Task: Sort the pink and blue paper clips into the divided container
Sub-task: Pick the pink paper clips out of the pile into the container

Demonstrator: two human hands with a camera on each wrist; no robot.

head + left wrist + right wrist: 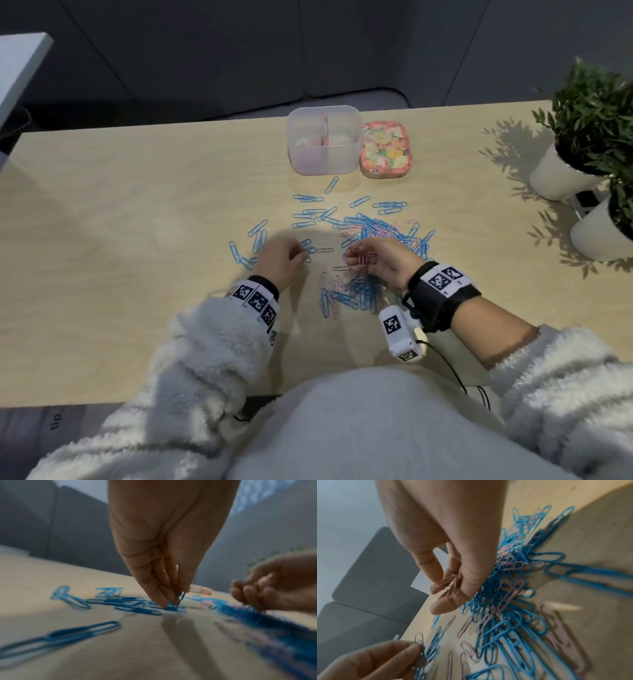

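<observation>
Blue and pink paper clips [373, 229] lie scattered and heaped on the wooden table [120, 212]. My left hand [284, 258] is low over the left scatter and pinches a blue clip [179, 598] between fingertips, its lower end among other blue clips. My right hand [380, 260] hovers over the mixed heap [513, 588] and grips a small bunch of pink clips [448, 584] between thumb and fingers. The clear divided container [323, 140] stands at the table's far side, with something pink showing in it.
A floral tin [385, 150] sits right against the container's right side. Two white pots with green plants [582, 137] stand at the table's right end. A white shelf corner [20, 68] shows at far left.
</observation>
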